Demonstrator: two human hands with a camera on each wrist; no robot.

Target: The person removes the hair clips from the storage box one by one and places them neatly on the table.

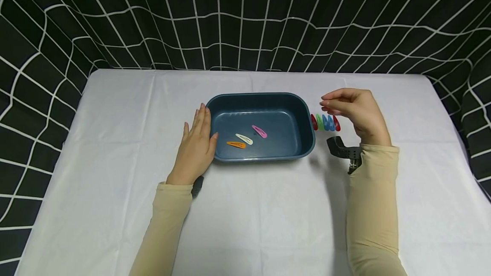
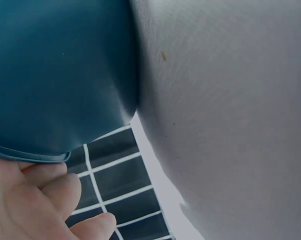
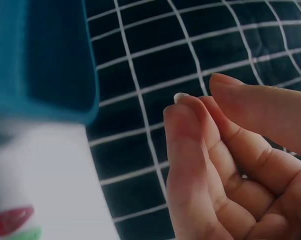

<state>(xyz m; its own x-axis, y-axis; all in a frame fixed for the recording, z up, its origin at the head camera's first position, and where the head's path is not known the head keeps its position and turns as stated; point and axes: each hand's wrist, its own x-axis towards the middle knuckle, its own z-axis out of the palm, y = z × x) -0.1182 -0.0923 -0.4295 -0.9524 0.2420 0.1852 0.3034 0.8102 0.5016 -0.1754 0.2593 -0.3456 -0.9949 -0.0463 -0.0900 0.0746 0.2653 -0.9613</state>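
Note:
A dark blue rectangular tray (image 1: 264,159) stands on the table. Inside it lie an orange hair clip (image 1: 235,144), a cream hair clip (image 1: 244,139) and a pink hair clip (image 1: 259,131). My left hand (image 1: 195,150) rests against the tray's left rim with its fingers straight. Just right of the tray, several snap hair clips form a row: a red one (image 1: 314,122) nearest the tray, then a green one (image 1: 319,122), blue ones (image 1: 328,122) and another red one (image 1: 336,123). Above that row hovers my right hand (image 1: 354,110), fingers loosely bent, thumb apart from them, nothing visible between.
A white cloth (image 1: 238,216) covers the table. Black panels with white netting (image 1: 245,20) rise behind the table and along both sides. A black wrist camera mount (image 1: 341,150) sticks out from the right sleeve, low over the cloth.

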